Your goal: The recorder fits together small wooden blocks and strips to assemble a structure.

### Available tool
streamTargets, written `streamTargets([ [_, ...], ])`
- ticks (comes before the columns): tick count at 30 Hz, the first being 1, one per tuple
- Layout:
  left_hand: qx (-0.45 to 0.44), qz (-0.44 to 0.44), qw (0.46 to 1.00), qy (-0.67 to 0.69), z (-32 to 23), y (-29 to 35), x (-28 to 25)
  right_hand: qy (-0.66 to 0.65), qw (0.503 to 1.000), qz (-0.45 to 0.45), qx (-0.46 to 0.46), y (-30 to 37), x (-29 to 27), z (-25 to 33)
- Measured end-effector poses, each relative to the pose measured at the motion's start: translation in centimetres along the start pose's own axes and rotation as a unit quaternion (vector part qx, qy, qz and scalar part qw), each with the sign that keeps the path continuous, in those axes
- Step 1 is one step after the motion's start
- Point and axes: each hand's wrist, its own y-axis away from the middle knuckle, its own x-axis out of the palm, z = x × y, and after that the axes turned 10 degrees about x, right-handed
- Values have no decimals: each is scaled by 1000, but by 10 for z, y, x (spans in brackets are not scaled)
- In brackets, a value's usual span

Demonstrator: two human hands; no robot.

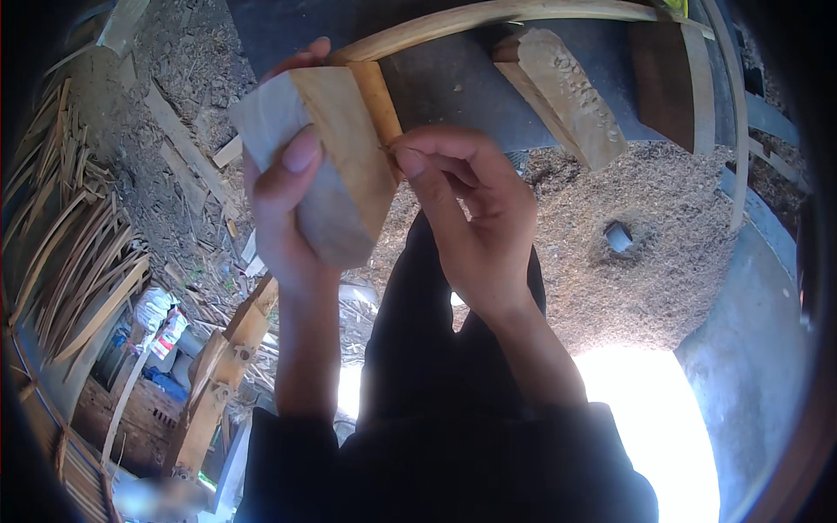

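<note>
My left hand (283,196) is wrapped round a wooden block (349,148) with angled faces, its thumb lying across the grey, weathered face. The block's other visible face is pale yellow-brown, and an orange-brown side strip (377,100) shows along its right. My right hand (475,205) meets the block's right edge with thumb and index finger pinched together. Whatever sits between those fingertips is too small or hidden to make out. Both hands are raised in front of my body, above my dark-clothed legs.
Ahead lies a dark work surface (436,83) with a curved wooden strip (488,13), a chipped wooden block (571,96) and a dark brown wooden piece (667,83). Wood shavings (645,288) cover the ground at right. Bundled thin strips (87,261) and a rough timber (218,383) are at left.
</note>
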Motion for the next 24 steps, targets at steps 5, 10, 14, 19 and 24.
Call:
streamTargets([
  [5, 0, -13, 999, 31, 4, 2, -5, 29, 998, 7, 50, 4, -1, 10],
  [10, 10, 1, 999, 37, 6, 0, -7, 55, 997, 1, 51, 4, 0, 16],
  [14, 12, 11, 999, 32, 3, -1, -9, 52, 998, 4, 45, 4, 1, 15],
  [19, 3, 16, 999, 33, 1, -1, -8, 24, 999, -28, 33, 3, 3, 10],
  [24, 13, 31, 999, -12, 4, -1, -6, 13, 999, -29, 34, 3, 4, 8],
])
